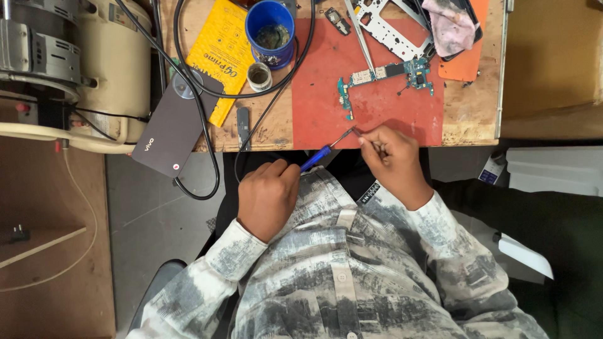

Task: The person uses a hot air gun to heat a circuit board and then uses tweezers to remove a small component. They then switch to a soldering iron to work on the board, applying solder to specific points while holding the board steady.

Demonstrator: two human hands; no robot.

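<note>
Below the frame's centre, the left hand [269,198] is closed around the blue handle of a screwdriver [323,152], and the right hand [392,160] pinches its metal tip just off the wooden surface's [477,113] near edge. Upward, a green circuit board [389,78] lies on a red mat [370,113], tweezers [361,34] beside it.

A red mat [367,113] covers the scuffed brown wooden bench [474,116]. On the mat lies a teal-green circuit board [392,78]. Left of the mat stand a blue cup [270,28], a yellow packet [220,53] and a grey-brown phone box [173,129]. The screwdriver [320,154] below the mat has a blue handle. The shirt [339,282] is mottled grey and white.
</note>
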